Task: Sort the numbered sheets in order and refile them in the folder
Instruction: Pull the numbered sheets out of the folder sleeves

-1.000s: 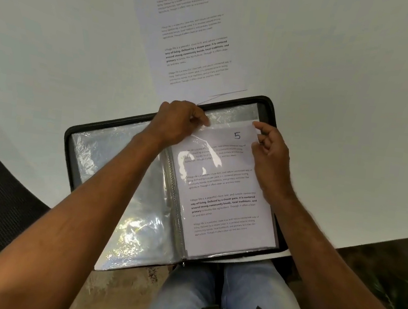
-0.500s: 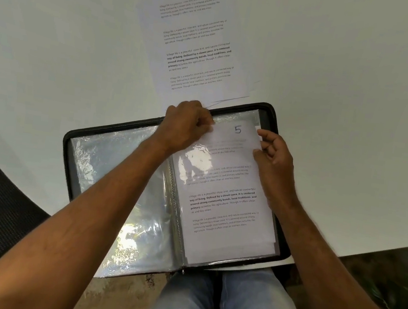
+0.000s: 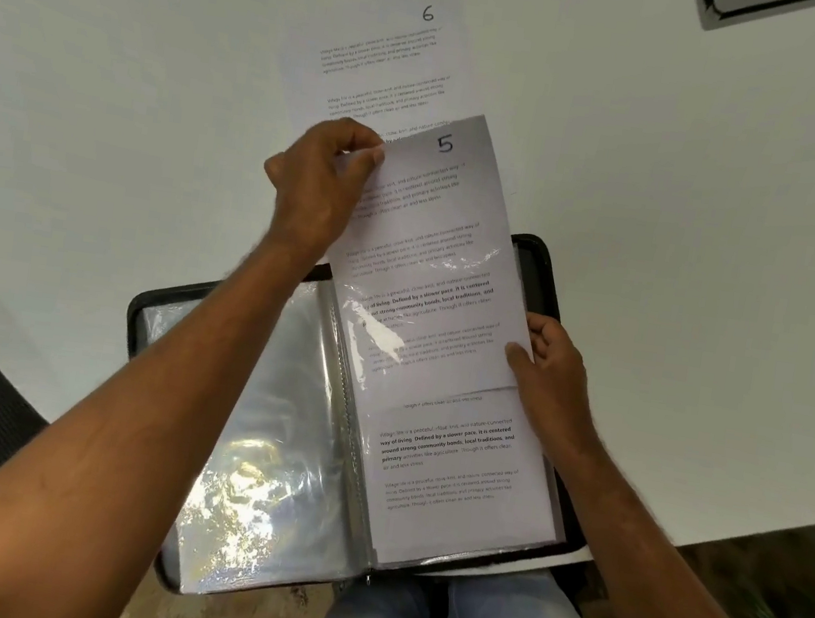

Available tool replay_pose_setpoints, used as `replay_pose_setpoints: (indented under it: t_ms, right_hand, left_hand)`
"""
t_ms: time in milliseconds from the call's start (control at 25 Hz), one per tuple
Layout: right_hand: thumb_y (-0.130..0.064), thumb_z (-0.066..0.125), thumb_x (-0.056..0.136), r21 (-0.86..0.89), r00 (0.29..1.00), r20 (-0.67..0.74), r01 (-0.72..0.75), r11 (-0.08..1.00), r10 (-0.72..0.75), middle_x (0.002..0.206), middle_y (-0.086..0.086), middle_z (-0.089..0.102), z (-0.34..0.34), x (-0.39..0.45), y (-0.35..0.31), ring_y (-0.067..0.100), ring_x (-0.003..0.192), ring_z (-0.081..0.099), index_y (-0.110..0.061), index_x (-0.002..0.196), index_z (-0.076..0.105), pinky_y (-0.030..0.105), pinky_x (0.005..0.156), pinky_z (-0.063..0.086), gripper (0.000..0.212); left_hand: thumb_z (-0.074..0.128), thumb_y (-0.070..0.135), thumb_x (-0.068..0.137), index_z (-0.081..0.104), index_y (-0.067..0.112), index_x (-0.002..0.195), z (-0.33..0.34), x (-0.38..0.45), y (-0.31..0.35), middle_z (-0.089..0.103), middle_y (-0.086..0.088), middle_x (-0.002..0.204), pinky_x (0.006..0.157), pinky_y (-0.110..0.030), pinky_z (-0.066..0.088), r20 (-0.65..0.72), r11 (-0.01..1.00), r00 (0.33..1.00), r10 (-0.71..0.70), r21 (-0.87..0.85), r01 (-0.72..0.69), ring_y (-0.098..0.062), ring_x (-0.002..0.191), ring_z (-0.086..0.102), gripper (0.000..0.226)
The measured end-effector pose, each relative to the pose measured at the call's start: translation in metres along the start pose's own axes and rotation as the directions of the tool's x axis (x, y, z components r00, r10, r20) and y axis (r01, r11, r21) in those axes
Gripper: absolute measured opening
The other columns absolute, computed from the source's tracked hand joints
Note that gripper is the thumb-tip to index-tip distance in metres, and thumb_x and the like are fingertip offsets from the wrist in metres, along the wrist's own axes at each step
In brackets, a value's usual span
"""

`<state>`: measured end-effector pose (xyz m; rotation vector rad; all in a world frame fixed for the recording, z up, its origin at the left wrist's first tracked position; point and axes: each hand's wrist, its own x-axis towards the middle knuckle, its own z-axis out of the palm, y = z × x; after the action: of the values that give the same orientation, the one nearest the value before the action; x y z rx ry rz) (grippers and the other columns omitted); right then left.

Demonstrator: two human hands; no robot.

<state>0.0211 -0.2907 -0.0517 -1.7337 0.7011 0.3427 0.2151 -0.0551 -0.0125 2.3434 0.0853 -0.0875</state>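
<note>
Pinching sheet 5 (image 3: 448, 241) at its top left corner, the left hand (image 3: 323, 188) holds it about half out of the sleeve (image 3: 456, 471), long axis running away from the body toward sheet 6 (image 3: 376, 61) on the table (image 3: 113, 88). The right hand (image 3: 551, 364) grips the sleeve's outer edge in the folder (image 3: 539, 258). Judging by this, the left hand is nearer the free end.

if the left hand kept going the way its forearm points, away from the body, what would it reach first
Probably the sheet marked 6 lying on the white table. The left hand, pinching the sheet marked 5, is already just short of its near edge; how high above it the hand is remains unclear.
</note>
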Motion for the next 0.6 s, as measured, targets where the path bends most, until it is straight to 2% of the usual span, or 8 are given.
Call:
replay_pose_setpoints:
  t_ms: [120, 200, 280, 360, 440, 520, 600]
  right_hand:
    - [-0.010, 0.059, 0.102, -0.022, 1.000, -0.019, -0.020, 1.000, 0.020, 0.118, -0.003, 0.070, 0.001, 0.004, 0.002, 0.001, 0.097, 0.067, -0.016, 0.128, 0.060, 0.009, 0.067, 0.053, 0.027]
    - [-0.010, 0.058, 0.102, -0.023, 0.999, -0.025, -0.039, 0.999, 0.038, 0.116, -0.002, 0.070, 0.001, 0.005, 0.004, 0.002, 0.094, 0.067, -0.014, 0.127, 0.060, 0.009, 0.063, 0.052, 0.025]
    - [-0.009, 0.058, 0.102, -0.032, 0.999, -0.035, -0.041, 0.999, 0.040, 0.115, -0.002, 0.070, 0.002, 0.007, 0.006, 0.005, 0.095, 0.068, -0.014, 0.125, 0.061, 0.010, 0.064, 0.052, 0.024]
    - [-0.008, 0.058, 0.101, -0.039, 0.999, -0.041, -0.034, 0.999, 0.032, 0.114, -0.004, 0.071, 0.003, 0.007, 0.006, 0.007, 0.100, 0.069, -0.017, 0.123, 0.062, 0.011, 0.070, 0.053, 0.023]
    - [-0.008, 0.058, 0.101, -0.047, 0.999, -0.039, -0.032, 0.998, 0.030, 0.113, -0.007, 0.070, 0.004, 0.007, 0.006, 0.006, 0.100, 0.068, -0.019, 0.122, 0.061, 0.010, 0.073, 0.053, 0.024]
    - [-0.010, 0.058, 0.102, -0.040, 0.999, -0.028, -0.045, 0.998, 0.044, 0.112, -0.009, 0.069, 0.003, 0.007, 0.006, 0.004, 0.097, 0.068, -0.018, 0.124, 0.061, 0.009, 0.068, 0.053, 0.024]
    - [-0.012, 0.059, 0.101, -0.019, 0.998, -0.029, -0.054, 0.998, 0.054, 0.110, -0.010, 0.070, 0.003, 0.006, 0.005, 0.005, 0.094, 0.069, -0.019, 0.124, 0.060, 0.011, 0.065, 0.053, 0.023]
  left_hand:
    - [0.066, 0.047, 0.091, 0.070, 0.039, 0.093, -0.010, 0.005, -0.003, 0.068, 0.025, 0.092, 0.099, -0.038, 0.026, -0.015, 1.000, 1.000, -0.024, 0.006, 0.024, 0.013, 0.087, 0.056, 0.009]
    - [0.070, 0.056, 0.085, 0.069, 0.041, 0.104, -0.018, 0.004, -0.015, 0.067, 0.019, 0.095, 0.101, -0.040, 0.032, 0.028, 0.994, 0.994, -0.108, 0.009, 0.108, 0.004, 0.093, 0.060, 0.024]
    - [0.078, 0.056, 0.080, 0.065, 0.039, 0.116, -0.025, -0.004, -0.031, 0.066, 0.013, 0.099, 0.100, -0.043, 0.048, 0.079, 0.968, 0.972, -0.220, -0.108, 0.228, -0.010, 0.098, 0.064, 0.042]
    - [0.084, 0.037, 0.082, 0.063, 0.023, 0.124, -0.028, -0.020, -0.041, 0.068, 0.007, 0.091, 0.091, -0.040, 0.059, 0.140, 0.889, 0.942, -0.305, -0.313, 0.334, -0.014, 0.091, 0.068, 0.048]
    - [0.079, 0.017, 0.088, 0.065, 0.009, 0.123, -0.023, -0.040, -0.047, 0.075, 0.005, 0.089, 0.086, -0.036, 0.062, 0.230, 0.810, 0.906, -0.356, -0.408, 0.422, -0.019, 0.091, 0.074, 0.038]
    - [0.076, 0.014, 0.091, 0.071, 0.009, 0.119, -0.013, -0.058, -0.055, 0.078, 0.000, 0.101, 0.088, -0.039, 0.062, 0.283, 0.822, 0.884, -0.373, -0.340, 0.456, -0.024, 0.097, 0.075, 0.029]
    - [0.073, 0.022, 0.094, 0.074, 0.015, 0.114, -0.006, -0.069, -0.060, 0.076, -0.002, 0.103, 0.091, -0.043, 0.060, 0.256, 0.910, 0.899, -0.356, -0.124, 0.395, -0.024, 0.095, 0.072, 0.021]
